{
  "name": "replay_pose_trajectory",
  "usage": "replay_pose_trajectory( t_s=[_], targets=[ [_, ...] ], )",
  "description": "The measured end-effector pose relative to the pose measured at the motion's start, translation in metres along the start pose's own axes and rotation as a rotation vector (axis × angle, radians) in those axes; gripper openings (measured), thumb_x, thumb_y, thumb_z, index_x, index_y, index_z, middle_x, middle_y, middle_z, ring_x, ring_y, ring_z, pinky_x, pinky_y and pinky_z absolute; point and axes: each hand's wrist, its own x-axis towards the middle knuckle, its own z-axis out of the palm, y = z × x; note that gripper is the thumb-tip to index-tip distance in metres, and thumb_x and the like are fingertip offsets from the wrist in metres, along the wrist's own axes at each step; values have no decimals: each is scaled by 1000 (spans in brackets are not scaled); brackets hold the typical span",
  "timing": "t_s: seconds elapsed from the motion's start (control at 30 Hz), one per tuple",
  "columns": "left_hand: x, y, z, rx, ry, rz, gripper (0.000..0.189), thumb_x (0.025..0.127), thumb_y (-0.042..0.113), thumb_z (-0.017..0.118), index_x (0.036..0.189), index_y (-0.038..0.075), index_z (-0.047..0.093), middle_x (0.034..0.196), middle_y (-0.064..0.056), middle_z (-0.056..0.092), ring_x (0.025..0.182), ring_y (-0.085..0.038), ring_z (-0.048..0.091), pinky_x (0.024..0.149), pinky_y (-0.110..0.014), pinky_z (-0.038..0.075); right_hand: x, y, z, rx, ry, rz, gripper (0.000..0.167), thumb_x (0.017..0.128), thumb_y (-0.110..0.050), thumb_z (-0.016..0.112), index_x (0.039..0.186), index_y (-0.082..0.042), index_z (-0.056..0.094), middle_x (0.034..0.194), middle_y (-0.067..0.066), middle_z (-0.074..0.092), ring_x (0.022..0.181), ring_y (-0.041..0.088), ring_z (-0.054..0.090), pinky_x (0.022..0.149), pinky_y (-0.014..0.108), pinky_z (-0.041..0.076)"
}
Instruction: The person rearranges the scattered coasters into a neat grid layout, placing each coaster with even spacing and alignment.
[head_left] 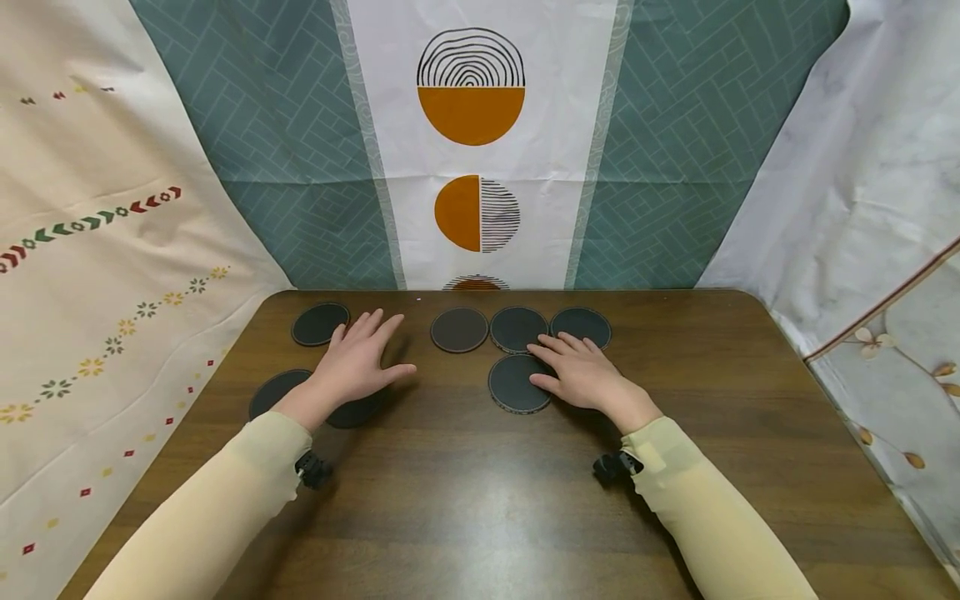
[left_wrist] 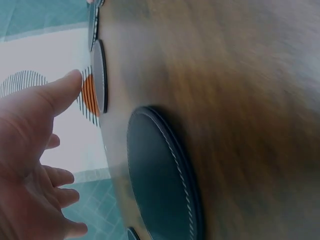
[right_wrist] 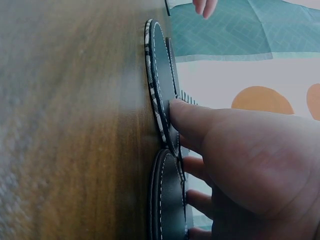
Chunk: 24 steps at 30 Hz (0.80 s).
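Left grip (head_left: 352, 362): released, fingers spread, nothing held; hovers near the far-left coaster (head_left: 320, 323), the mid-left coaster (head_left: 272, 393) and the partly covered coaster (head_left: 356, 412), all on the wooden surface (head_left: 450, 467).

Right grip (head_left: 583, 372): also released, fingers extended; contact cannot be told. Thumb at the front coaster (head_left: 513, 383), which lies before a close row: brownish coaster (head_left: 459, 330), middle coaster (head_left: 519, 327), right coaster (head_left: 579, 323). Right wrist view shows one more, the near coaster (right_wrist: 171, 205), beside it.

Handling (judged): discs look thin and flat, so sliding under straight fingertips should beat prying. Press lightly, mid-disc; crowded rims could nudge neighbours.
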Motion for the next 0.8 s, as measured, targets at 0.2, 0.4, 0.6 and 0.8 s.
replay_pose_trajectory(
  t_s=[0.2, 0.4, 0.6, 0.8],
  targets=[
    [-18, -8, -2, -3, 5, -4, 100, 99, 61, 78, 174, 11, 35, 177, -31, 25, 163, -54, 22, 124, -81, 14, 2, 3, 3, 3, 9, -6, 67, 115, -49, 57, 172, -18, 43, 178, 13, 34, 166, 44, 24, 130, 70, 15],
    [-35, -14, 0, 2, 7, -7, 100, 98, 62, 78, 173, 11, 36, 176, -32, 25, 161, -55, 25, 123, -82, 14, -3, -4, -5, -14, -7, 6, 66, 115, -45, 58, 172, -16, 42, 178, 15, 33, 165, 45, 23, 130, 70, 16],
    [-50, -22, 3, 16, -10, -12, 104, 97, 66, 78, 174, 10, 35, 176, -32, 25, 161, -56, 24, 121, -83, 16, -5, -9, -9, -16, -17, 9, 66, 116, -45, 58, 172, -15, 42, 178, 15, 34, 165, 45, 24, 130, 70, 16],
    [-63, -31, 6, 30, -29, -8, 108, 95, 67, 79, 174, 9, 33, 174, -31, 32, 161, -57, 25, 119, -85, 17, -6, -9, -10, -20, -19, 8, 66, 116, -45, 57, 173, -15, 41, 179, 15, 33, 165, 44, 24, 130, 69, 16]
  ],
)
